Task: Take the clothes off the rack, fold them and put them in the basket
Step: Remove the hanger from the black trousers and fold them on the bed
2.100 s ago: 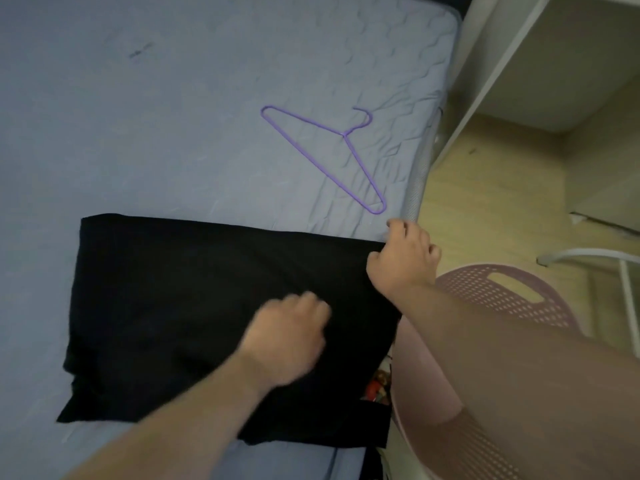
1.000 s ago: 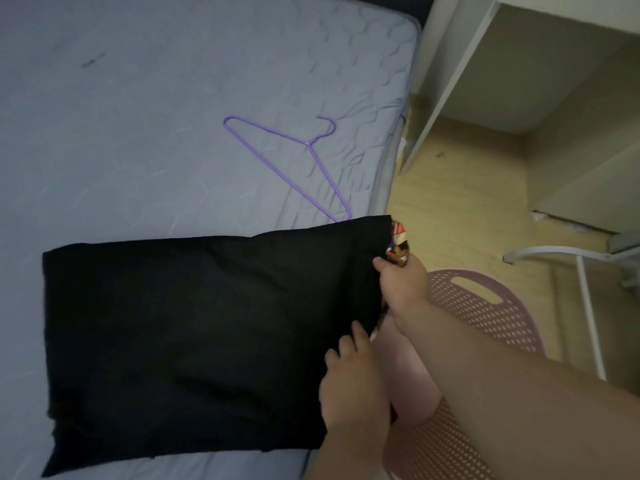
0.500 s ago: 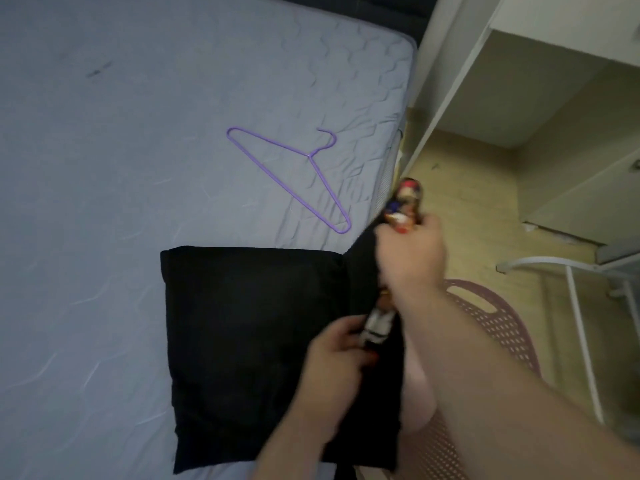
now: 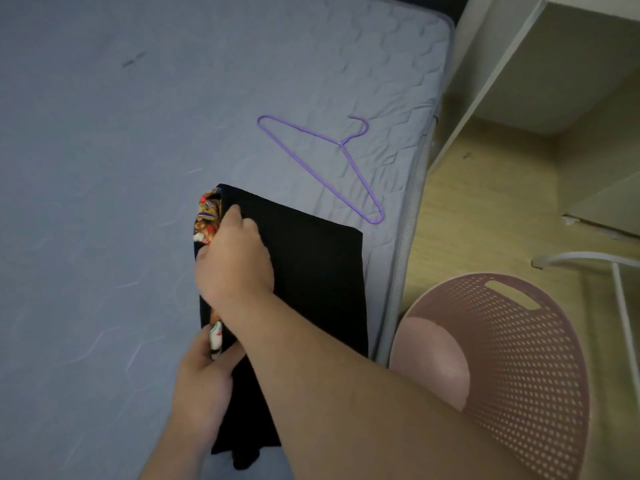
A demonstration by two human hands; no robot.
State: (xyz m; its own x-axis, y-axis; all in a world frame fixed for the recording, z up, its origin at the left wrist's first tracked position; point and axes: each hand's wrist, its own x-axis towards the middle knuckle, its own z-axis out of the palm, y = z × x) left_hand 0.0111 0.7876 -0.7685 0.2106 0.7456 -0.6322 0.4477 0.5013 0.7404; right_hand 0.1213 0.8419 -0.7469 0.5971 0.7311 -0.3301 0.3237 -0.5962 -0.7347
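A black garment (image 4: 311, 271) lies folded into a narrow strip on the grey mattress (image 4: 104, 168) near its right edge. A colourful printed patch shows along its left fold. My right hand (image 4: 235, 261) grips the upper left edge of the garment, fingers curled over the fold. My left hand (image 4: 204, 379) pinches the lower left edge, by a bit of the print. The pink perforated basket (image 4: 536, 358) stands on the floor to the right of the bed, and nothing shows inside it.
A purple wire hanger (image 4: 332, 161) lies on the mattress beyond the garment. White furniture (image 4: 519, 64) stands at the upper right on the wooden floor (image 4: 467, 202). A white metal frame (image 4: 616, 289) is beside the basket.
The black garment was a wide rectangle; both hands have lifted its right edge and folded it over to the left, leaving a narrow strip. The hands now sit at its left edge.
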